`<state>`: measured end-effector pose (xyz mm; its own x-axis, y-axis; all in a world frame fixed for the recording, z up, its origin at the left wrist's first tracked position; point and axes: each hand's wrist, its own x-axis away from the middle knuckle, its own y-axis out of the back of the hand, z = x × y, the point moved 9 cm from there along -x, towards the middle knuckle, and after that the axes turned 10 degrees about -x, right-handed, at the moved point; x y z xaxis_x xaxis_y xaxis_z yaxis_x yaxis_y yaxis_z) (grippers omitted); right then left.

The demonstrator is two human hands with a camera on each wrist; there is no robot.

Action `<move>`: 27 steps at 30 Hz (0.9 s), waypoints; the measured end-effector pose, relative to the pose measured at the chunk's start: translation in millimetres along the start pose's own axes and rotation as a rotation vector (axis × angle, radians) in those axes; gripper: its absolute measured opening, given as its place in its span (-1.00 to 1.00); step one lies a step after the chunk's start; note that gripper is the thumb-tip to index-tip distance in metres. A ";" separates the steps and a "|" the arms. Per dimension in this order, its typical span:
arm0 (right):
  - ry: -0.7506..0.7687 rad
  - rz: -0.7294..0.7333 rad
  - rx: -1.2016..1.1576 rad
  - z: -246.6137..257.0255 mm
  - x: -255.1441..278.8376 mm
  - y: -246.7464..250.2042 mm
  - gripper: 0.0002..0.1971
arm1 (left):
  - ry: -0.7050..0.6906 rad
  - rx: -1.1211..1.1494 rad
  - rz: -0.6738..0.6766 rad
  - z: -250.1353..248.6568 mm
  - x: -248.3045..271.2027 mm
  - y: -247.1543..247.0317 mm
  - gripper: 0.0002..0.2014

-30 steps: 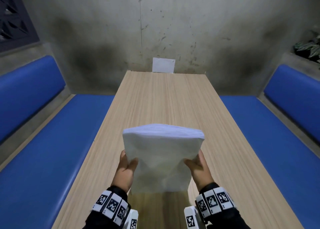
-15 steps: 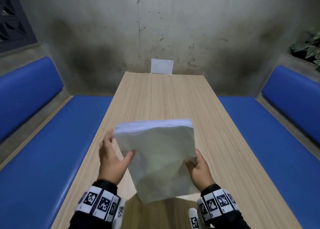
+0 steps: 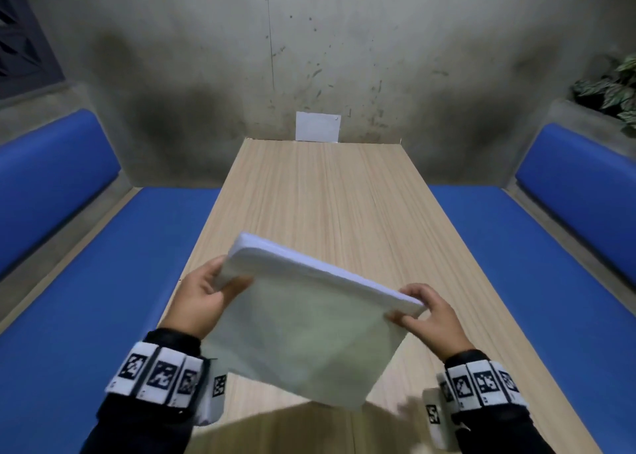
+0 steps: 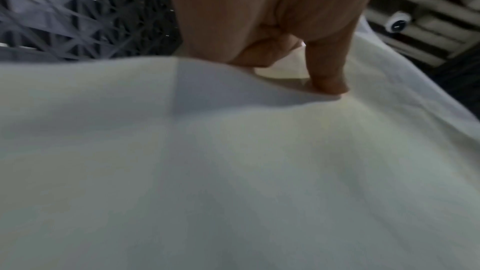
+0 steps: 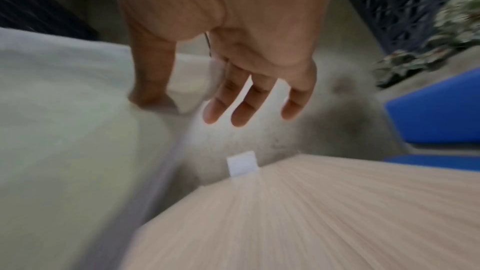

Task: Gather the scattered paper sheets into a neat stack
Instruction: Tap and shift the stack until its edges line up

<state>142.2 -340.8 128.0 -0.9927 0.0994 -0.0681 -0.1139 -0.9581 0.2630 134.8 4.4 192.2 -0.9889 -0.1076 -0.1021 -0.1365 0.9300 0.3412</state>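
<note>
White paper sheets, gathered into one thick soft-cornered stack (image 3: 303, 329), are held tilted in the air above the near end of the long pale wood-grain table (image 3: 330, 192), the stack's far-left corner raised and its near corner hanging lowest. The left hand (image 3: 201, 302) grips the left edge, thumb pressed on the near face and fingers curled behind it; the left wrist view shows that thumb denting the paper. The right hand (image 3: 430, 316) pinches the right corner between thumb and forefinger, while the right wrist view shows its other fingers spread apart and free. Holding opposite edges probably lets the person turn the stack to square another side against the table. One small white sheet (image 3: 318, 126) stands against the stained concrete wall (image 3: 378, 40) at the far end.
</note>
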 end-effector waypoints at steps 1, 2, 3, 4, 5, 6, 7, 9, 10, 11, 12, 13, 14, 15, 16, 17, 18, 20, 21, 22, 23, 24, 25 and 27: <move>-0.073 -0.013 -0.020 -15.8 -0.3 9.1 -0.49 | 0.025 0.036 -0.001 5.9 0.9 8.2 -0.82; -0.139 0.008 -0.075 -28.9 0.3 11.7 -0.32 | 0.040 0.068 0.005 11.4 1.8 13.8 -0.74; -0.196 0.067 -0.178 -39.5 1.2 6.9 -0.17 | 0.054 0.067 0.004 18.8 1.5 17.8 -0.68; -0.240 0.143 -0.296 -45.9 2.2 -2.9 -0.07 | 0.071 0.061 -0.002 23.6 1.9 18.5 -0.68; -0.264 0.210 -0.395 -46.9 3.5 -14.4 -0.03 | 0.082 0.061 -0.008 27.3 2.9 16.4 -0.73; -0.268 0.241 -0.475 -44.7 3.9 -24.6 -0.06 | 0.095 0.062 -0.011 30.3 3.9 12.0 -0.80; -0.263 0.211 -0.534 -41.8 3.3 -30.5 -0.14 | 0.107 0.078 -0.029 34.2 4.9 6.8 -0.85; -0.237 0.023 -0.590 -32.0 1.4 -28.4 -0.44 | 0.134 0.093 -0.097 42.3 6.9 -1.6 -0.80; -0.202 -0.063 -0.608 -25.9 0.8 -26.0 -0.65 | 0.145 0.100 -0.136 45.6 9.0 -5.1 -0.80; -0.167 -0.122 -0.619 -18.7 2.0 -25.7 -0.81 | 0.142 0.105 -0.164 48.9 11.5 -9.8 -0.85; -0.135 -0.153 -0.604 -11.9 4.0 -26.8 -0.84 | 0.141 0.095 -0.181 52.8 14.1 -15.2 -0.89; -0.097 -0.156 -0.584 -5.9 6.3 -29.3 -0.81 | 0.137 0.051 -0.185 57.7 17.3 -21.6 -0.79; -0.058 -0.145 -0.562 -2.8 9.0 -32.8 -0.78 | 0.157 -0.015 -0.165 63.4 21.8 -30.2 -0.67; -0.042 -0.137 -0.538 -4.1 12.3 -36.9 -0.75 | 0.196 -0.072 -0.151 74.0 26.0 -37.0 -0.61; -0.058 -0.136 -0.517 -11.8 15.2 -40.3 -0.73 | 0.240 -0.099 -0.136 84.1 30.4 -42.9 -0.61; -0.102 -0.143 -0.505 -24.9 18.0 -42.6 -0.72 | 0.284 -0.108 -0.113 97.1 34.4 -49.3 -0.61; -0.167 -0.158 -0.499 -41.9 20.7 -44.0 -0.71 | 0.329 -0.112 -0.087 110.3 38.0 -55.6 -0.61; -0.312 -0.179 -0.487 -73.4 26.7 -45.0 -0.66 | 0.421 -0.140 -0.029 131.9 44.3 -68.0 -0.54; -0.350 -0.175 -0.474 -82.7 27.9 -45.2 -0.63 | 0.459 -0.137 -0.014 137.9 45.7 -72.5 -0.49; -0.369 -0.173 -0.456 -86.1 27.7 -45.1 -0.63 | 0.483 -0.124 -0.013 140.1 45.5 -75.7 -0.47; -0.370 -0.169 -0.443 -87.2 26.6 -45.0 -0.64 | 0.484 -0.120 -0.017 140.5 43.8 -77.5 -0.47; -0.370 -0.170 -0.440 -87.4 25.5 -44.1 -0.66 | 0.477 -0.123 -0.026 138.5 41.9 -77.8 -0.47; -0.371 -0.174 -0.443 -88.0 23.8 -42.4 -0.66 | 0.477 -0.135 -0.036 136.7 40.7 -77.2 -0.47; -0.371 -0.180 -0.460 -87.7 22.2 -38.6 -0.63 | 0.496 -0.149 -0.045 136.5 40.0 -73.9 -0.46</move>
<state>128.1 -325.2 31.9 -0.9163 0.2776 0.2886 -0.3341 -0.9273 -0.1687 113.3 -20.7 35.3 -0.8855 -0.3337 0.3233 -0.1504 0.8642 0.4801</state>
